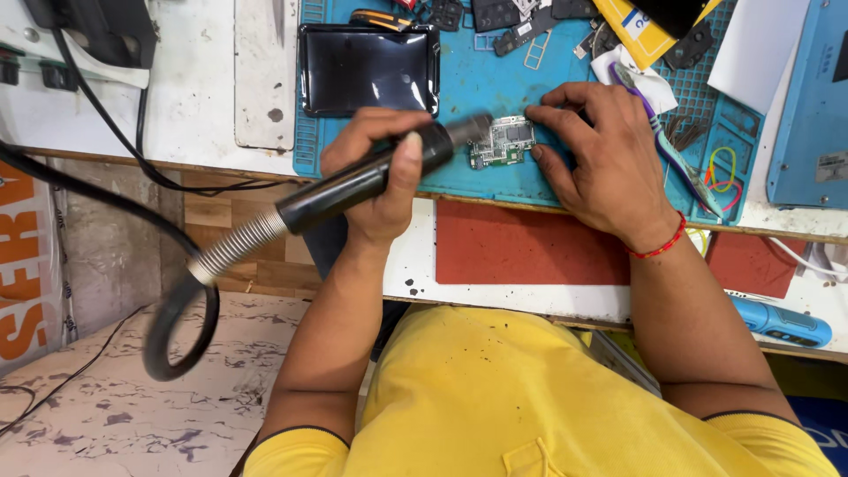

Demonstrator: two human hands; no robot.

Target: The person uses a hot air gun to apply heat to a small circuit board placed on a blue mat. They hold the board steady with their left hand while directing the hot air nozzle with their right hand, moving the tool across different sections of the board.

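From the head camera, your left hand (382, 181) is wrapped tight around a black hot air tool (371, 177), and its metal tip points at a small green circuit board (502, 143) lying on the blue mat (495, 79) on the surface. Your right hand (601, 159) holds nothing; it lies flat on the mat with its fingertips (537, 113) touching the board's right edge. A dark tablet (367, 68) lies just behind the tool.
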